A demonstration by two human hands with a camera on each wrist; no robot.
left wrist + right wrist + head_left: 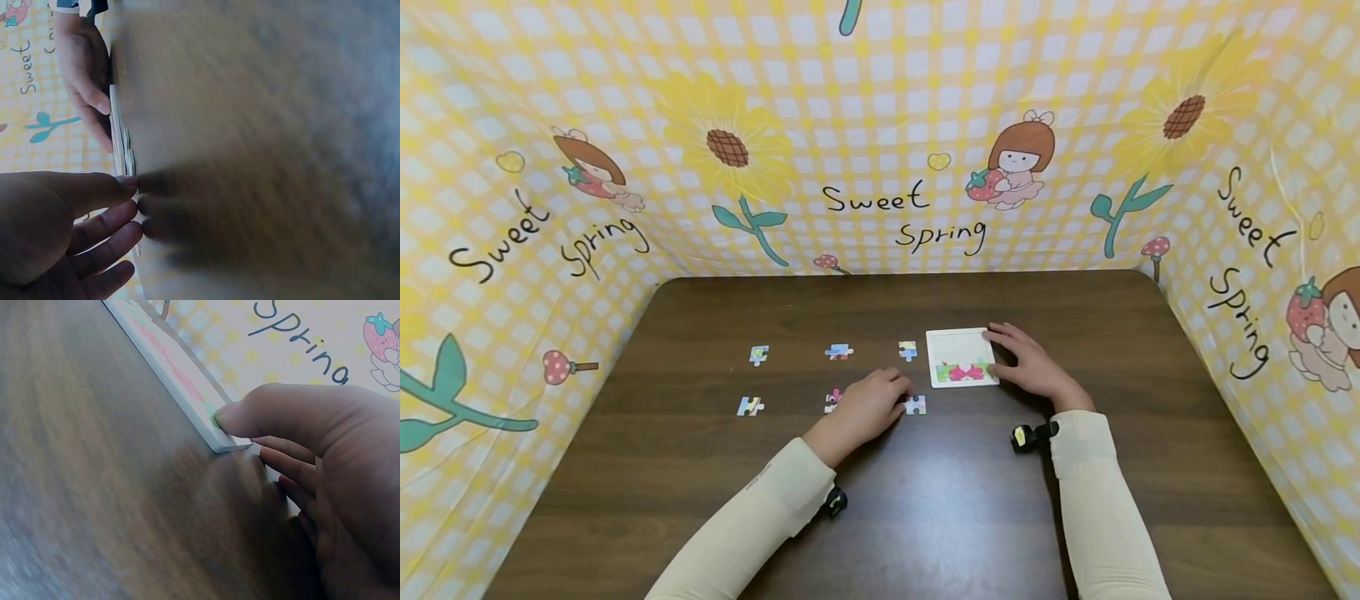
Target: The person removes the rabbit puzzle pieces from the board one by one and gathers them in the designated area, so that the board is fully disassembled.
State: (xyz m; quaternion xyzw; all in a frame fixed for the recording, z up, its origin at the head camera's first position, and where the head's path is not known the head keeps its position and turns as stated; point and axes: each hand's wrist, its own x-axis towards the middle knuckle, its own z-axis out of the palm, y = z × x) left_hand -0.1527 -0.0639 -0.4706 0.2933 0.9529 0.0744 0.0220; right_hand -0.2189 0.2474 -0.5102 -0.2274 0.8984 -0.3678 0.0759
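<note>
A white puzzle tray [932, 360] lies at the right of the group, with pink and green pieces fitted along its near side. My right hand [1028, 367] rests at the tray's right edge. Its thumb [234, 417] presses on the near right corner, and the other fingers reach toward the far corner. My left hand [867, 408] is low over the table, fingertips [128, 212] down at the surface beside a loose jigsaw piece [916, 405]. Another jigsaw piece with pink on it [832, 400] is partly covered by the left hand.
Several more loose jigsaw pieces lie left of the tray: a back row with pieces at left [759, 355], middle [839, 352] and right [907, 350], and one at front left [750, 407]. The brown table [940, 517] is walled by yellow checked cloth [880, 108].
</note>
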